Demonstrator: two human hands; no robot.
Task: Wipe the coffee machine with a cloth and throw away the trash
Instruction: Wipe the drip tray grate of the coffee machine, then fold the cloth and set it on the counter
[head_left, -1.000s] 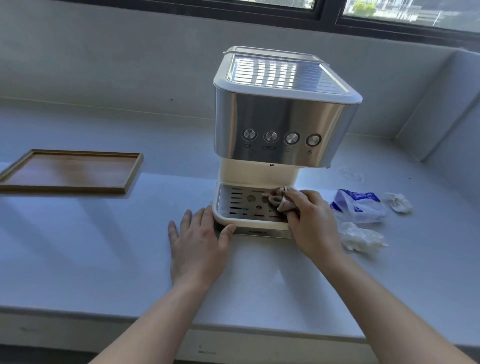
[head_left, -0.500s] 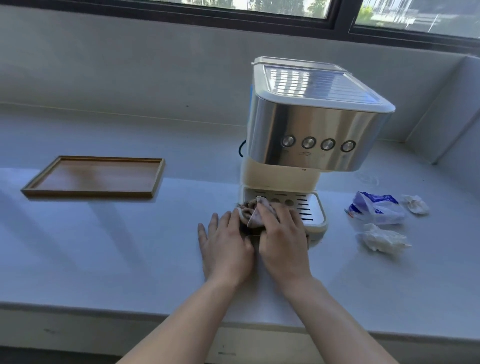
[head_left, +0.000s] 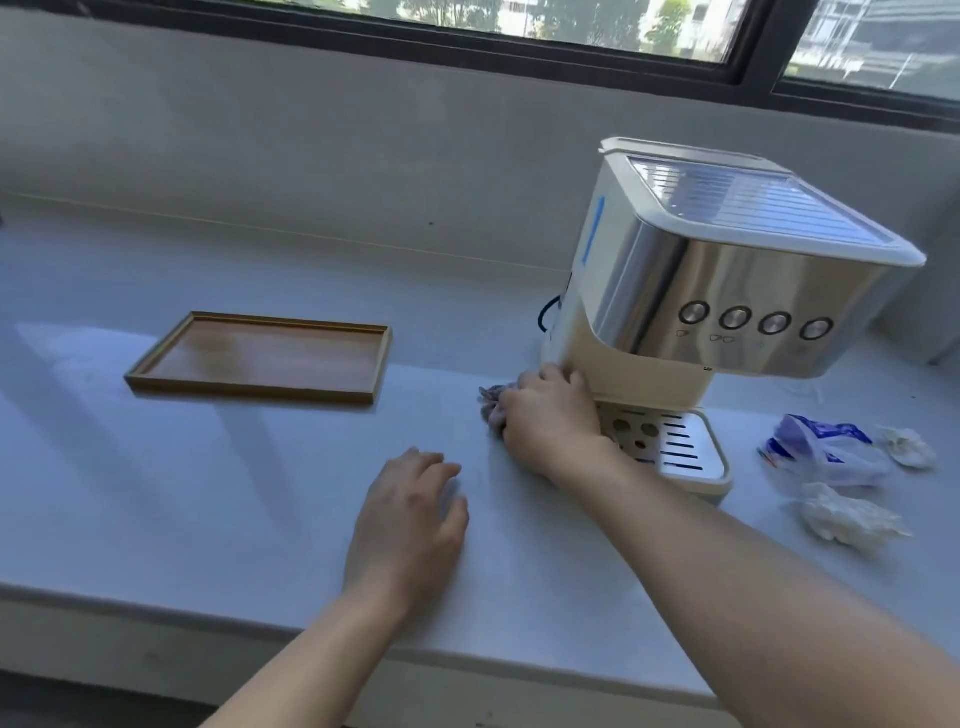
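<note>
We see the coffee machine (head_left: 717, 291) standing on a pale counter (head_left: 208, 493) below a window (head_left: 571, 26), its steel front with four round buttons (head_left: 756, 322) facing us and its perforated drip tray (head_left: 675, 447) at the base. The right hand (head_left: 550, 421) is closed around a bunched cloth (head_left: 493, 405), pressing it against the lower left side of the machine, where the body meets the counter. The left hand (head_left: 410, 525) lies open, palm down, on the counter, apart from the machine. To the right of the machine we note the trash: a blue-and-white wrapper (head_left: 821, 454) and two crumpled white tissues (head_left: 852, 517) (head_left: 906, 447). A wooden tray (head_left: 260, 358) sits well to the left.
</note>
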